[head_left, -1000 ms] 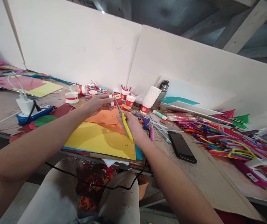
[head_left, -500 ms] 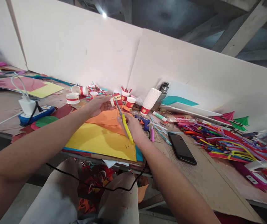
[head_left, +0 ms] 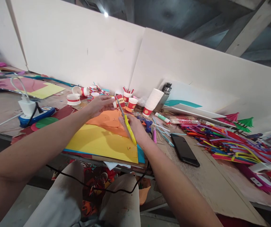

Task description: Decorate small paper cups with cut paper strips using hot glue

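Fingers of my left hand (head_left: 101,105) grip a small red-and-white paper cup (head_left: 119,101), tilted on its side above the orange sheets. My right hand (head_left: 135,127) is closed on a pair of scissors with yellow handles (head_left: 130,130). Their blades point up and away, lying against or right in front of the cup; whether they touch it I cannot tell. Beneath both hands lie orange paper (head_left: 105,119) and a yellow sheet (head_left: 97,143), with a blue sheet (head_left: 140,154) under the yellow one.
Behind the hands stand a cup of red strips (head_left: 127,96), another paper cup (head_left: 132,103) and a stack of cups (head_left: 154,102). To the right are a glue gun (head_left: 147,126), a black phone (head_left: 185,149) and pipe cleaners (head_left: 234,142). A blue power strip (head_left: 37,116) sits left.
My left hand and the cup have shifted very slightly to the right. The scissors stay almost where they were, and my left leg has moved a little.
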Motion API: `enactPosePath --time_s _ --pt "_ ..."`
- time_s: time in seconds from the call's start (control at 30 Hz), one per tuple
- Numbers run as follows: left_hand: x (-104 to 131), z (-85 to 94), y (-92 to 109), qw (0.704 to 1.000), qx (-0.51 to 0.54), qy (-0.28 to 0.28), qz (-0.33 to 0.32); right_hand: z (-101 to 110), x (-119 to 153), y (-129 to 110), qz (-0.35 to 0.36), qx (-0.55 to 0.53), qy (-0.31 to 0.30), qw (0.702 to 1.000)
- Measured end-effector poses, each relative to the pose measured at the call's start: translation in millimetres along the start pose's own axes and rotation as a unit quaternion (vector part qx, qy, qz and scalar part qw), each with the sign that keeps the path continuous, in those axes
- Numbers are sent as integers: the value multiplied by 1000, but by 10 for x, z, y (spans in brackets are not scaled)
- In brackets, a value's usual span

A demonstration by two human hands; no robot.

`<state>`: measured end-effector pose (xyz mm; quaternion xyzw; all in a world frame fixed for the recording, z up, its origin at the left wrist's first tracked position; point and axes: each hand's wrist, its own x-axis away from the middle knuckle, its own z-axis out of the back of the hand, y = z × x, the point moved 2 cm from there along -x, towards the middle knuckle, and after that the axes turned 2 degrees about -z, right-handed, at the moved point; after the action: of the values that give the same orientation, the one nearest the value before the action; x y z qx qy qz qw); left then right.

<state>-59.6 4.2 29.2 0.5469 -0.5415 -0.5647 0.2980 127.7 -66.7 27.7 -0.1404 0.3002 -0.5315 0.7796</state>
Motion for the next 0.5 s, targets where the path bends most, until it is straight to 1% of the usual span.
enactPosePath --time_s 0.13,0.27,0.5 --pt "0 15 7 1000 0 -2 -6 1 8 -38 -19 12 7 1000" --pt "-8 40 -11 1000 7 -7 -2 -21 12 -46 -12 15 14 1000" --pt "-7 49 -20 999 29 15 -13 -35 25 -32 -3 14 17 1000"
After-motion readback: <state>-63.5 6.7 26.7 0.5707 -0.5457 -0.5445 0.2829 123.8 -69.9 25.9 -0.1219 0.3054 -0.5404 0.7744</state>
